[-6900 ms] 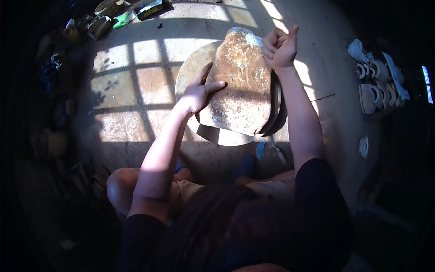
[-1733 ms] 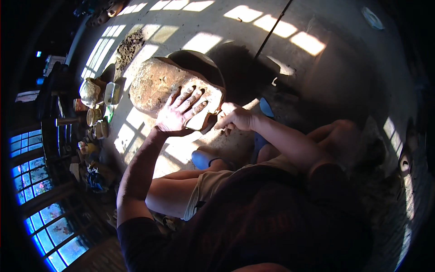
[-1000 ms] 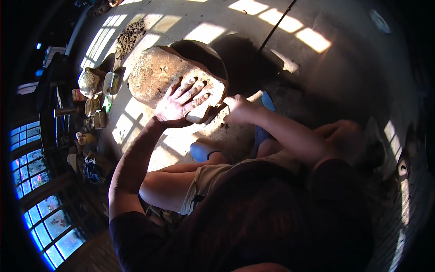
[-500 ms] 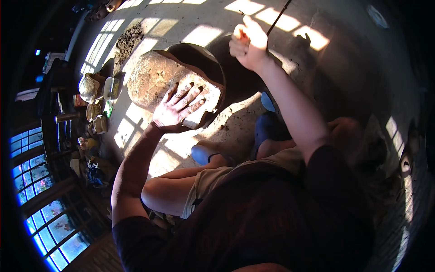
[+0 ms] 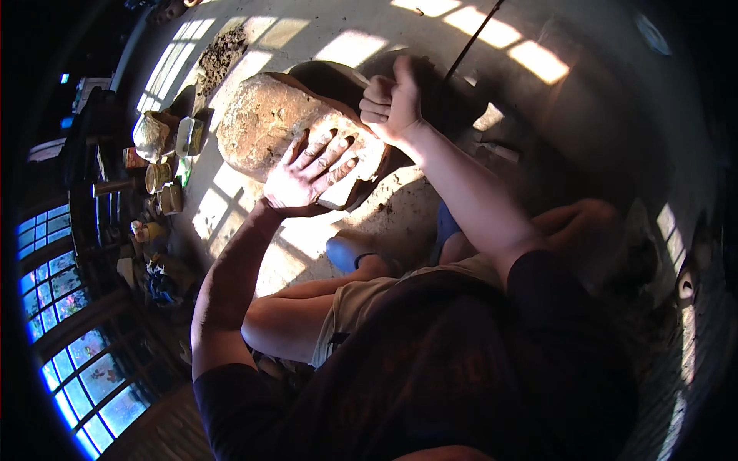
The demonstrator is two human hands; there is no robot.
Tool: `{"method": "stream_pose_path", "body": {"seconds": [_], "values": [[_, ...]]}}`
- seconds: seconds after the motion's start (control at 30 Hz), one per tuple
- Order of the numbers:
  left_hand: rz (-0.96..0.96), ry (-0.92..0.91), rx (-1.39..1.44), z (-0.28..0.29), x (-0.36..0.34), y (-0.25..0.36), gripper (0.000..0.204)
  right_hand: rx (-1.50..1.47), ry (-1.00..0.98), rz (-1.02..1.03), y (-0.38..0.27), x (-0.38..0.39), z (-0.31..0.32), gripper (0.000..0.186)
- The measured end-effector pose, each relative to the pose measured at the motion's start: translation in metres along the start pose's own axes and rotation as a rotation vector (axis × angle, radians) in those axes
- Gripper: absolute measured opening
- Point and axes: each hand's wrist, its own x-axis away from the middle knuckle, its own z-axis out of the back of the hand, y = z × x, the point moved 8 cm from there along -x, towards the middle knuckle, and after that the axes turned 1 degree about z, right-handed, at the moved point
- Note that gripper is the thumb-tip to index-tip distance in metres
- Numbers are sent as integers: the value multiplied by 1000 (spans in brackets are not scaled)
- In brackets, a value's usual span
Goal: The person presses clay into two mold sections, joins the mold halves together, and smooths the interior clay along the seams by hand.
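Note:
A rough tan slab (image 5: 252,123) lies on a round base (image 5: 320,74), whose darker far part shows behind it. My left hand (image 5: 311,177) lies on the slab's near right part with fingers spread. My right hand (image 5: 392,107) is at the slab's right edge, fingers curled and thumb raised; what it holds, if anything, is hidden. A small pale implement (image 5: 500,151) lies on the shaded floor to the right.
Blue shoes (image 5: 346,253) are on my feet below the slab. A crumbly dark heap (image 5: 223,58) lies beyond it. At left are a plastic bag (image 5: 150,138), a translucent tub (image 5: 188,137) and several containers. A long dark rod (image 5: 469,54) is at upper right.
My right hand rose from the slab's near corner to high on the right half a second ago, and has since come down and left to the slab's edge. My left hand stays pressed there.

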Motion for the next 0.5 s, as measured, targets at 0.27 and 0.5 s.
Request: {"method": "stream_pose_path", "body": {"seconds": [0.27, 0.5], "values": [[44, -59, 21, -1, 2, 1, 66, 49, 121, 44, -3, 15, -10, 83], [-16, -10, -47, -3, 1, 7, 78, 720, 173, 311, -36, 46, 18, 29]]}}
